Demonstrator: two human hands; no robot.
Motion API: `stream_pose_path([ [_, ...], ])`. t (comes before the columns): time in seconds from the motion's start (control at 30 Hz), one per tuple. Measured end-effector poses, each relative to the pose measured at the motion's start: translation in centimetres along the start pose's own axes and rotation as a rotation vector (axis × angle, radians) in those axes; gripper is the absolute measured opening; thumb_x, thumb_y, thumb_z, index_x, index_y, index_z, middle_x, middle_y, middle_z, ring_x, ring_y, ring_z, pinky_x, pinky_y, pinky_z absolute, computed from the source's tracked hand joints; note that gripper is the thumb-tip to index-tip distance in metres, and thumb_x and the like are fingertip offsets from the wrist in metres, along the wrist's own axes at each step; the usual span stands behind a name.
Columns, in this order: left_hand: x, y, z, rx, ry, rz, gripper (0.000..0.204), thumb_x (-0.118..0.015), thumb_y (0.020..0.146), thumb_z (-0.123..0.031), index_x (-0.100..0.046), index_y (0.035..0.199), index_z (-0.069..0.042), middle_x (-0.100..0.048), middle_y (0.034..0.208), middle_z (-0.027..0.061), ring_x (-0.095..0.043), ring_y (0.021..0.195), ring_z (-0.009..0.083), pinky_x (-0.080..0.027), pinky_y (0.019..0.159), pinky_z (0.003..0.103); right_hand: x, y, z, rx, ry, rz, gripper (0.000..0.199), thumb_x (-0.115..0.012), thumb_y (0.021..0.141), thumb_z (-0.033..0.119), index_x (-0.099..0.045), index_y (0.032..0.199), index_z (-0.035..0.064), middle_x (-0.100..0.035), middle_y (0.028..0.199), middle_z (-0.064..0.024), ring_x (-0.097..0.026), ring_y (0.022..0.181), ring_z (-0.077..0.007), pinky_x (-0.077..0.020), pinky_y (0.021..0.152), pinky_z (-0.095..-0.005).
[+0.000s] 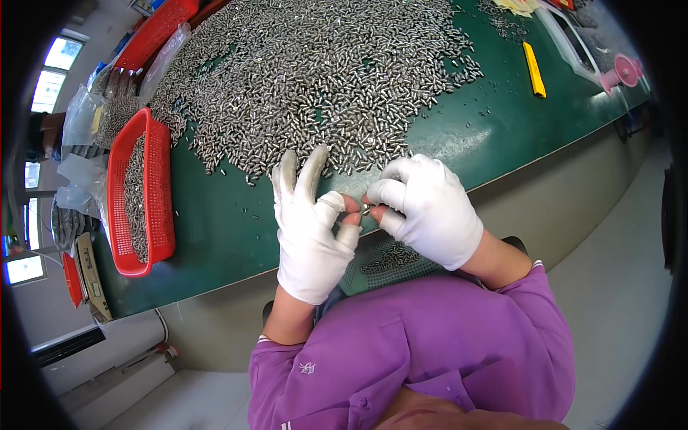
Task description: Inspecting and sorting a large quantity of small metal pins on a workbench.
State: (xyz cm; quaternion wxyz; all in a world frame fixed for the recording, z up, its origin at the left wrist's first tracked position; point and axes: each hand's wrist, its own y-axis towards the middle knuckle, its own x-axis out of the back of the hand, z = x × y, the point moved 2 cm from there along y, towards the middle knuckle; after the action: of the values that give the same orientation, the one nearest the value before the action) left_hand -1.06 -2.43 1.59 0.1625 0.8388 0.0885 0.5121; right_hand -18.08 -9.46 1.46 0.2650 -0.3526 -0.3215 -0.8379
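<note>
1. The small metal piece (366, 210) is at the fingertips, between the two hands, above the near edge of the worktop (218, 244).
2. The right hand (435, 211), in a white glove with bare thumb and forefinger tips, has those two fingers closed on the small metal piece; its other fingers are curled in.
3. The left hand (308, 233), gloved likewise, brings its bare thumb and forefinger tips near each other just beside the piece; whether they clamp anything, I cannot tell. Two more of its fingers stretch forward over the near fringe of the pile.
4. The pile (315, 86) of similar shiny metal parts spreads across the green worktop beyond the hands.
5. Below the near edge, between hands and body, a green perforated tray (352, 282) holds more small parts.
6. To the left stands a red basket (163, 222) with metal parts inside; clear plastic bags (82, 122) lie beyond it.
7. To the far right are a yellow-handled tool (534, 69) and a small pink fan (626, 71).
8. The person wears a purple shirt (459, 337).
</note>
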Motion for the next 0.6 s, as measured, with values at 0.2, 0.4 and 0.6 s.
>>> stream_pose_path([
  [0.2, -0.14, -0.08, 0.0, -0.012, 0.011, 0.001, 0.023, -0.077, 0.074, -0.005, -0.06, 0.088, -0.011, -0.05, 0.151, 0.0192, -0.036, 0.143, 0.0539, -0.038, 0.113, 0.058, -0.08, -0.05, -0.08, 0.004, -0.008, -0.004, 0.012, -0.075, 0.082, 0.021, -0.072, 0.091, 0.0146, -0.064, 0.09, -0.0059, -0.064, 0.087, -0.03, -0.0538, 0.075, -0.044],
  [0.4, -0.29, -0.17, -0.2, 0.009, -0.073, -0.019, 0.019, -0.079, 0.072, -0.009, -0.065, 0.084, -0.007, -0.05, 0.15, 0.0199, -0.035, 0.14, 0.0546, -0.031, 0.115, 0.063, -0.22, -0.09, 0.08, -0.004, -0.004, -0.026, 0.012, -0.076, 0.081, 0.022, -0.073, 0.091, 0.0145, -0.064, 0.088, -0.0059, -0.065, 0.085, -0.0298, -0.0544, 0.074, -0.0437],
  [0.6, -0.48, -0.15, -0.4, 0.024, -0.003, -0.001, 0.021, -0.083, 0.071, -0.012, -0.066, 0.083, -0.008, -0.05, 0.149, 0.019, -0.037, 0.139, 0.054, -0.03, 0.114, 0.064, -0.05, 0.06, 0.06, -0.005, -0.003, -0.026, 0.012, -0.076, 0.081, 0.023, -0.074, 0.09, 0.0146, -0.064, 0.087, -0.0059, -0.065, 0.084, -0.0297, -0.0544, 0.073, -0.0434],
])
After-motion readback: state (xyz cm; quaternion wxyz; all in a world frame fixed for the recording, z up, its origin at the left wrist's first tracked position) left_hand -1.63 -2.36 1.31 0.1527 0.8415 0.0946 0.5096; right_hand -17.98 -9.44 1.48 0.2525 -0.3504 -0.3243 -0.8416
